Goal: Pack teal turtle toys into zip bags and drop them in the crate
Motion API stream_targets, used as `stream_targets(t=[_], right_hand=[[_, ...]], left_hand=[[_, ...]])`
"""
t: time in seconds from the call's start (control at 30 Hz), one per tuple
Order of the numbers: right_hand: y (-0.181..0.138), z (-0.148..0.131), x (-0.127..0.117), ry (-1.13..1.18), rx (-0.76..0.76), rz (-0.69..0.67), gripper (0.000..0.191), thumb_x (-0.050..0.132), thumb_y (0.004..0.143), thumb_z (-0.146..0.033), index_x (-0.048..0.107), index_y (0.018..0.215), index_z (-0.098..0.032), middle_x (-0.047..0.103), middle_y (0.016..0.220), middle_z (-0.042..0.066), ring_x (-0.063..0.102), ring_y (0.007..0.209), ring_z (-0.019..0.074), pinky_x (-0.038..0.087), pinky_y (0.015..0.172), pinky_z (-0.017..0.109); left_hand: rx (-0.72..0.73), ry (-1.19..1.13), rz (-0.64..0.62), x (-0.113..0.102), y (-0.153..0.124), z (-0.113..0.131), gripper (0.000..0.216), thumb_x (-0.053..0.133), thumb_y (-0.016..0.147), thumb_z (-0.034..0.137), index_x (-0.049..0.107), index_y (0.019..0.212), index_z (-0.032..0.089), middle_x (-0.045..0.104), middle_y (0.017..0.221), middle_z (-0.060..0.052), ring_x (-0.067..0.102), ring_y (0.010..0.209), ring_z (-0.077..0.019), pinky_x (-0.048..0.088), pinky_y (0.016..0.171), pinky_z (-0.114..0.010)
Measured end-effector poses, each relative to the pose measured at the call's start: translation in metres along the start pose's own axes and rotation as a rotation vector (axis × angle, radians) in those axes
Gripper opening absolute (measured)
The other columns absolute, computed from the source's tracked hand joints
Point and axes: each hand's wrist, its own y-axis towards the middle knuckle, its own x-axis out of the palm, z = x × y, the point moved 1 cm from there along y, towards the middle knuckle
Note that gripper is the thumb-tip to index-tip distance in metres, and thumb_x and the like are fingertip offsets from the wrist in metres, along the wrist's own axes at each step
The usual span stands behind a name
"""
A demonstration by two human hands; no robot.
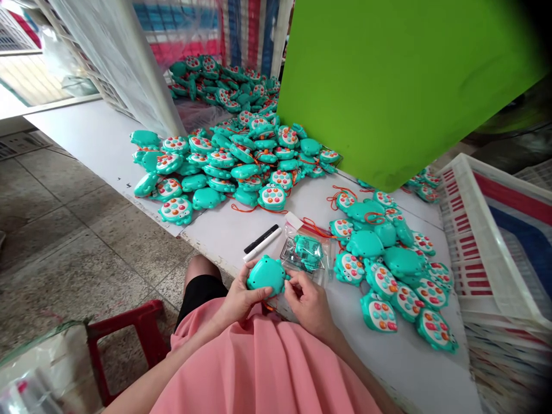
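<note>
My left hand [244, 296] is closed around a teal turtle-shaped toy [266, 275], its plain back turned up. At the toy's right edge, my right hand [308, 299] has thumb and forefinger pinched together; what sits between them is hidden. A bit of orange cord shows below the toy. Just beyond lie a black marker pen [261, 238] and a white pen [262, 245], side by side. A clear plastic bag [326, 264] with a teal piece inside rests beside the pens, near my right hand.
A large heap of teal toys [219, 158] with colored buttons covers the table's far side. More toys with orange cords [388, 259] lie to the right. A green board [388, 86] stands behind, a white crate [474, 230] at right, a red stool [129, 339] at lower left.
</note>
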Motion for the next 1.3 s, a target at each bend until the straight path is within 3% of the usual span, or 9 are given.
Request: stream_targets(t=[0.13, 0.33, 0.5, 0.6, 0.97, 1.07, 1.17, 1.3], right_hand=[[-0.001, -0.002, -0.002, -0.01, -0.033, -0.027, 0.015, 0.052, 0.086, -0.02, 0.059, 0.099, -0.021, 0.067, 0.077, 0.001, 0.064, 0.066, 0.0148, 0.05, 0.062, 0.025], [0.0, -0.001, 0.001, -0.002, -0.017, 0.033, 0.007, 0.052, 0.084, -0.018, 0.059, 0.085, -0.021, 0.068, 0.077, 0.002, 0.064, 0.065, 0.0145, 0.051, 0.063, 0.025], [0.0, -0.003, 0.001, -0.015, -0.052, 0.019, 0.008, 0.052, 0.083, -0.018, 0.059, 0.086, -0.02, 0.067, 0.071, 0.001, 0.064, 0.063, 0.0142, 0.051, 0.061, 0.024], [0.002, -0.004, 0.0, -0.012, -0.04, 0.064, 0.008, 0.051, 0.083, -0.017, 0.056, 0.079, -0.02, 0.069, 0.076, 0.003, 0.065, 0.063, 0.0139, 0.052, 0.061, 0.024], [0.005, -0.005, -0.002, -0.01, -0.038, 0.043, 0.009, 0.053, 0.084, -0.02, 0.056, 0.076, -0.021, 0.072, 0.084, 0.004, 0.066, 0.063, 0.0144, 0.053, 0.061, 0.025], [0.009, -0.004, -0.01, 0.008, -0.04, -0.029, 0.009, 0.052, 0.088, -0.022, 0.06, 0.087, -0.021, 0.072, 0.089, 0.005, 0.067, 0.071, 0.0153, 0.054, 0.065, 0.026], [0.012, -0.004, -0.022, 0.014, -0.099, -0.141, 0.012, 0.048, 0.092, -0.022, 0.059, 0.097, -0.021, 0.067, 0.113, 0.008, 0.068, 0.091, 0.0173, 0.055, 0.077, 0.029], [0.012, -0.009, -0.029, 0.004, -0.204, -0.281, 0.012, 0.047, 0.092, -0.016, 0.058, 0.093, -0.021, 0.059, 0.129, 0.009, 0.058, 0.115, 0.0206, 0.051, 0.091, 0.036]], left_hand=[[-0.013, -0.034, 0.015, 0.002, -0.001, 0.001, 0.08, 0.086, 0.055, 0.017, 0.044, 0.123, 0.021, 0.062, 0.108, -0.006, 0.064, 0.091, -0.0214, 0.055, 0.078, -0.032], [-0.052, -0.059, 0.044, 0.004, -0.001, 0.004, 0.083, 0.086, 0.054, 0.018, 0.043, 0.124, 0.021, 0.063, 0.106, -0.006, 0.064, 0.088, -0.021, 0.055, 0.074, -0.032], [-0.063, -0.084, 0.049, 0.005, -0.001, 0.005, 0.085, 0.087, 0.052, 0.017, 0.043, 0.124, 0.02, 0.063, 0.105, -0.006, 0.064, 0.087, -0.0212, 0.056, 0.073, -0.032], [-0.07, -0.084, 0.055, 0.005, -0.001, 0.006, 0.085, 0.087, 0.051, 0.018, 0.044, 0.124, 0.02, 0.063, 0.104, -0.006, 0.065, 0.085, -0.021, 0.056, 0.071, -0.032], [-0.088, -0.081, 0.045, 0.006, -0.002, 0.008, 0.086, 0.087, 0.052, 0.02, 0.044, 0.125, 0.022, 0.063, 0.102, -0.004, 0.064, 0.084, -0.0194, 0.055, 0.073, -0.033], [-0.096, 0.001, -0.058, 0.004, -0.003, 0.012, 0.081, 0.085, 0.056, 0.02, 0.045, 0.126, 0.02, 0.062, 0.105, -0.006, 0.064, 0.085, -0.0185, 0.055, 0.075, -0.031], [-0.128, 0.157, -0.148, 0.002, -0.004, 0.019, 0.076, 0.083, 0.058, 0.021, 0.045, 0.124, 0.019, 0.059, 0.102, -0.005, 0.063, 0.077, -0.016, 0.055, 0.066, -0.029], [-0.164, 0.262, -0.211, 0.001, -0.004, 0.028, 0.063, 0.082, 0.06, 0.021, 0.047, 0.112, 0.02, 0.056, 0.095, -0.001, 0.061, 0.07, -0.0139, 0.053, 0.057, -0.026]])
